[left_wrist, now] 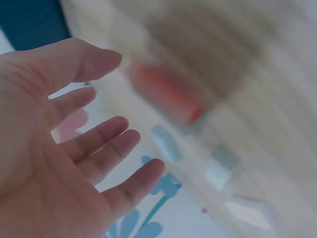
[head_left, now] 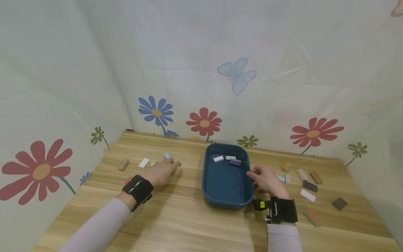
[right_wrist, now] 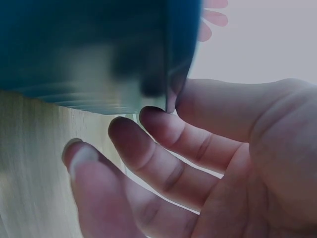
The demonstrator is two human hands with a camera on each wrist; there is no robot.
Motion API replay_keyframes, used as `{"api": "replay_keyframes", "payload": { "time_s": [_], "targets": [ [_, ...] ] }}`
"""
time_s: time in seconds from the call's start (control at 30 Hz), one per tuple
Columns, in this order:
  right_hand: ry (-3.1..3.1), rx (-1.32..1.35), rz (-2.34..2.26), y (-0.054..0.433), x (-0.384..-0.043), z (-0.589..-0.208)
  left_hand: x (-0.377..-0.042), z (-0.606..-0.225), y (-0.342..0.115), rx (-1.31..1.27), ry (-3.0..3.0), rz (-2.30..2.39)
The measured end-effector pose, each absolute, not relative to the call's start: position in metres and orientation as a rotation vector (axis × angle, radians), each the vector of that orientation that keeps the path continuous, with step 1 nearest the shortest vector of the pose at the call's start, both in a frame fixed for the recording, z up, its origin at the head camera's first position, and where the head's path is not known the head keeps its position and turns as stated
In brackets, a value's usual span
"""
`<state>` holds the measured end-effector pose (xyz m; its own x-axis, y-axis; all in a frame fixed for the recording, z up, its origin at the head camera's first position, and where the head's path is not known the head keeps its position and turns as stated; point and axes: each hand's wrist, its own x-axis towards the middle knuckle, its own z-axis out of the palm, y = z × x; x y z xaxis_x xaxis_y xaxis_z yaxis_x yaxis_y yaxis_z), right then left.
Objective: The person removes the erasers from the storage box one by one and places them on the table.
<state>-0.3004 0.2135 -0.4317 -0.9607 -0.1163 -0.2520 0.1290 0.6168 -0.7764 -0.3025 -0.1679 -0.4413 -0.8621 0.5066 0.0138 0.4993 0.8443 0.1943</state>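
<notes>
A deep blue plastic bin (head_left: 227,175) stands on the wooden table. My right hand (head_left: 267,180) pinches its right rim, with the thumb over the edge and the index fingertip against the outer wall (right_wrist: 99,59). Inside the bin lie two white blocks (head_left: 218,159) and a purple block (head_left: 235,162). Left of the bin, my left hand (head_left: 162,171) hovers with fingers spread, holding nothing. In the left wrist view a blurred red-orange block (left_wrist: 166,94) lies just beyond the left fingertips; the hand hides it from the head view.
Around the left hand lie a light blue block (head_left: 167,155), a white block (head_left: 144,162) and a brown block (head_left: 124,164). Right of the bin are several scattered blocks, including a black block (head_left: 310,186) and a red-green block (head_left: 312,217). A flowered curtain (head_left: 189,80) borders the table's back.
</notes>
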Motion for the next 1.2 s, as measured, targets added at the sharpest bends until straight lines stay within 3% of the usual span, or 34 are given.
{"api": "replay_keyframes", "payload": {
  "time_s": [0.4,0.67,1.2],
  "targets": [
    [2.582,0.004,-1.267,0.21,-0.301,-0.433,-0.324,-0.395,-0.128,0.769,2.954,0.27],
    [2.601,0.027,-1.238,0.212,-0.301,-0.434,-0.346,-0.382,-0.073,0.86,2.946,0.162],
    [2.579,0.01,-1.332,0.216,-0.298,-0.433,-0.39,-0.4,0.049,0.988,2.812,0.151]
  ]
}}
